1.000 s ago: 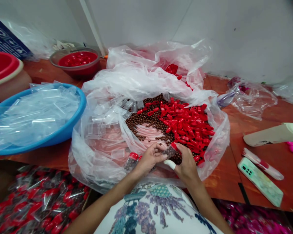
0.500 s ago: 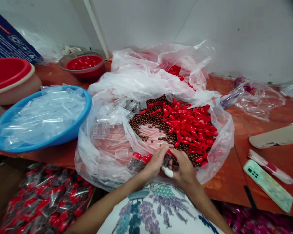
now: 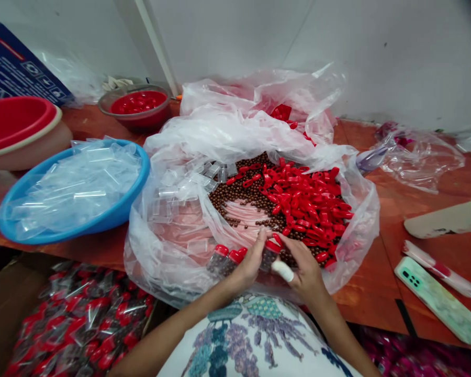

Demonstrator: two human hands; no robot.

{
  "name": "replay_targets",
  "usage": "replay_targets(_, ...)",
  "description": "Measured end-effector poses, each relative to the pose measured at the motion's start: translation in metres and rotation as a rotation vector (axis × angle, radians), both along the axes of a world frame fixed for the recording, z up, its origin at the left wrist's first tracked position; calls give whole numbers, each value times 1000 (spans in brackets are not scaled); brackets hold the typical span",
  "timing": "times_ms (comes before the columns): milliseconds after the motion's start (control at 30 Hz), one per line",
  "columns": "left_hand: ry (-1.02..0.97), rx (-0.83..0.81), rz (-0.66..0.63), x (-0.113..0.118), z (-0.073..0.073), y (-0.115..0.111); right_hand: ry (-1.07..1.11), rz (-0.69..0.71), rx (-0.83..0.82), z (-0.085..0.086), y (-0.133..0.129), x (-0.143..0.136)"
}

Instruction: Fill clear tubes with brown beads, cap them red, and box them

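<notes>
A small clear container with a red cap [image 3: 271, 253], brown balls inside, is between my two hands. My left hand [image 3: 248, 268] closes on its left side. My right hand [image 3: 305, 266], its thumb wrapped in white, has its fingers at the red cap. Just left of my left hand lie several filled red-capped containers [image 3: 220, 257]. Beyond my hands, an open plastic bag [image 3: 153, 267] holds loose brown balls [image 3: 235, 196], a heap of red caps [image 3: 306, 201] and empty clear containers [image 3: 176, 186]. My left fingertips are partly hidden.
A blue basin [image 3: 8, 220] of clear containers stands at left, red and cream basins [image 3: 60, 131] behind it. Below the table edge is a box of filled red-capped containers [image 3: 82, 314]. At right lie a phone [image 3: 437, 301], a red-and-white tube [image 3: 441, 267] and a pale bottle [image 3: 443, 220].
My right thumb has moved up and right, so more of the container shows. The red cap now stands clearer between my fingertips. The view has shifted slightly.
</notes>
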State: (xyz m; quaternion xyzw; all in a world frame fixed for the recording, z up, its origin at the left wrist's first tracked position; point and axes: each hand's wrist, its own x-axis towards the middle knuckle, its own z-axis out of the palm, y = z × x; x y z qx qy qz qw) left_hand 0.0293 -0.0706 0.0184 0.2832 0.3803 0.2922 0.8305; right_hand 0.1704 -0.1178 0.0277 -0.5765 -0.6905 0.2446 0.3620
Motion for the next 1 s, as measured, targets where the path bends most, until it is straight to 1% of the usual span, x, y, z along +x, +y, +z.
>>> replay_targets(67, 16, -32, -2, 0, -4, -1, -112, 64, 45, 4, 1, -6)
replay_targets(167, 62, -70, -37, 0, -5, -1, -187, 62, 83, 3, 2, -12)
replay_targets(267, 113, 43, 23, 0, 3, 1, -211, 73, 112, -1, 4, -16)
replay_targets(333, 145, 140, 74, -2, 10, 2, -215, 76, 159, -3, 6, -18)
replay_targets(400, 166, 198, 98, -4, 14, 2, -217, 84, 215, -3, 8, -20)
replay_targets(533, 156, 177, 108, -10, 13, -1, -219, 121, 286, -4, 11, -26)
replay_targets(600, 151, 169, 89, -14, 13, -3, -222, 143, 298, -5, 11, -28)
replay_targets(667, 210, 257, 64, -23, 16, -2, -221, 171, 280, -6, 11, -30)
replay_targets(767, 422, 500, 46, -49, 31, 4, -183, 221, 169, -4, 11, -33)
replay_targets(833, 606, 635, 22, -77, 42, 11, -152, 263, 61, -1, 10, -35)
replay_targets(900, 865, 786, -26, -110, 49, 19, -139, 321, -42, 1, 9, -39)
replay_targets(933, 1011, 871, -79, -126, 48, 22, -139, 351, -86, 2, 9, -42)
replay_targets(1000, 1204, 1009, -267, -154, 40, 30, -152, 420, -147, -1, 11, -48)
